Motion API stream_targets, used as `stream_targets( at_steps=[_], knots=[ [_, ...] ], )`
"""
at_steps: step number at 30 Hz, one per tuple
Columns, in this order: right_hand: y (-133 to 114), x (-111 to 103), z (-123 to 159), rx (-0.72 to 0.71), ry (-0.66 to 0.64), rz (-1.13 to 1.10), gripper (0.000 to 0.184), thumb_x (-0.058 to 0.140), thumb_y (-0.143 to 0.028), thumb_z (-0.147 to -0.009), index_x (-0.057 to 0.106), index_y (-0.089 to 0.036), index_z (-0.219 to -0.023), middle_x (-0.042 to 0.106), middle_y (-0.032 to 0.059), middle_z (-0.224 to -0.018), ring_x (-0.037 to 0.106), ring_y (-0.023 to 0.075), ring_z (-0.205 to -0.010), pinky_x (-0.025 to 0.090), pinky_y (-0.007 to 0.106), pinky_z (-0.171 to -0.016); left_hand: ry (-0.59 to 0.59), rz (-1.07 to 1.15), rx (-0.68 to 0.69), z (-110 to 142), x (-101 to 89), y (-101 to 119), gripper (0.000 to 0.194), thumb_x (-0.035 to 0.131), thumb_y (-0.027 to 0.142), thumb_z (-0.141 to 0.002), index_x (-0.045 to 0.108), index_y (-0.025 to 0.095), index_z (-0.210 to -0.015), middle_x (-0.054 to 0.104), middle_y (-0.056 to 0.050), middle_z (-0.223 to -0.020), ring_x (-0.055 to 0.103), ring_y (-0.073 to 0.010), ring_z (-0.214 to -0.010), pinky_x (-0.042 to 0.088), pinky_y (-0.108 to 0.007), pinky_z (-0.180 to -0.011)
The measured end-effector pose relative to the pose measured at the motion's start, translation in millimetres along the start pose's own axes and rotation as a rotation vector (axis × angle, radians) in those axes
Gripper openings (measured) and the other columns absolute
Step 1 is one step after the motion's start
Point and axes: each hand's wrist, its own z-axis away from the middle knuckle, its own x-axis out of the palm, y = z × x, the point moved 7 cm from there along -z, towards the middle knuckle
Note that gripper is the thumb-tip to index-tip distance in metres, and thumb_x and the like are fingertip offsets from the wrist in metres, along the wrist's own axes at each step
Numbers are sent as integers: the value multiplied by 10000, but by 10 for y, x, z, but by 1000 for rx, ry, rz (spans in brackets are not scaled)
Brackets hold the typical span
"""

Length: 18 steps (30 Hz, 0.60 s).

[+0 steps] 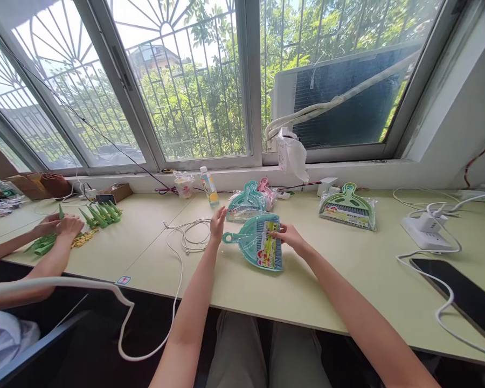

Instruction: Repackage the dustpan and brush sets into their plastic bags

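A teal dustpan-and-brush set is tilted above the near part of the table, its handle pointing left. A printed card covers part of its grey bristles, and shiny clear film shows around the pan. My right hand grips the bristle side of the set, thumb on the card. My left hand is closed in a pinch just above the handle, beside the film; what its fingers hold is too small to make out. Behind lie another teal set and a pink one, both in plastic.
A wrapped green dustpan set lies right of centre. Around it are a white power strip, a phone, a coiled white cable and a drink bottle. At left, another person's hands handle green pointed pieces.
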Motion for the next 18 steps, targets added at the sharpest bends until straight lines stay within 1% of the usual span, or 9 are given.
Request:
stream_targets(
  at_steps=[2, 4, 6, 8, 10, 12, 15, 17, 18],
  knots=[
    [6, 1, 10, 15, -32, 30, 405, 845, -346, -580, 719, -166, -920, 751, 79, -822, 701, 226, -724, 506, 255, -502, -265, -59, -114, 71, 180, -52, 562, 624, 611, -762, 685, 176, -1112, 708, -121, -1053, 654, -230, -922, 500, -317, -784],
    [11, -21, 12, 19, -22, 37, 381, 842, -334, -588, 721, -167, -909, 752, 76, -823, 700, 222, -727, 508, 258, -520, -416, -67, -191, 149, 289, -107, 551, 670, 618, -718, 725, 151, -1005, 719, -128, -948, 663, -219, -819, 508, -321, -746],
    [17, -60, 2, 21, -14, 40, 372, 839, -334, -598, 722, -168, -910, 752, 79, -833, 701, 222, -737, 516, 262, -532, -405, -29, -192, 157, 286, -126, 517, 698, 605, -696, 734, 141, -923, 720, -126, -889, 662, -208, -765, 512, -328, -745],
    [18, -125, -22, 16, -9, 38, 385, 839, -344, -603, 723, -166, -925, 752, 87, -849, 703, 228, -747, 525, 268, -536, -339, 12, -181, 118, 219, -149, 472, 709, 580, -693, 721, 141, -864, 724, -122, -865, 667, -202, -740, 514, -331, -752],
    [14, -231, -58, 2, 26, 22, 408, 848, -347, -593, 721, -160, -933, 750, 94, -859, 704, 230, -747, 537, 276, -543, -227, 36, -176, 48, 88, -185, 423, 693, 548, -713, 691, 141, -827, 726, -117, -852, 669, -187, -700, 515, -322, -736],
    [14, -371, -96, -16, 101, -13, 425, 863, -336, -570, 715, -153, -924, 748, 90, -845, 704, 226, -732, 553, 285, -553, -32, 77, -162, -33, -123, -217, 366, 639, 498, -762, 653, 139, -832, 723, -111, -861, 662, -158, -657, 515, -296, -704],
    [41, -583, -136, -33, 245, -100, 419, 883, -313, -537, 699, -148, -876, 738, 74, -793, 701, 222, -704, 576, 302, -563, 395, 133, -179, -62, -547, -303, 278, 499, 392, -856, 604, 135, -861, 710, -104, -886, 654, -126, -636, 519, -265, -672],
    [79, -702, -145, -39, 341, -163, 404, 893, -300, -518, 682, -152, -829, 731, 68, -772, 699, 218, -692, 589, 306, -568, 696, 137, -231, 23, -814, -381, 263, 421, 334, -892, 585, 129, -907, 693, -122, -909, 668, -148, -680, 535, -285, -671],
    [100, -750, -147, -45, 380, -193, 401, 895, -298, -511, 673, -156, -813, 729, 65, -771, 698, 215, -690, 594, 305, -572, 793, 132, -253, 67, -903, -412, 263, 402, 320, -902, 572, 126, -955, 680, -139, -945, 678, -171, -730, 544, -308, -681]
  ],
)
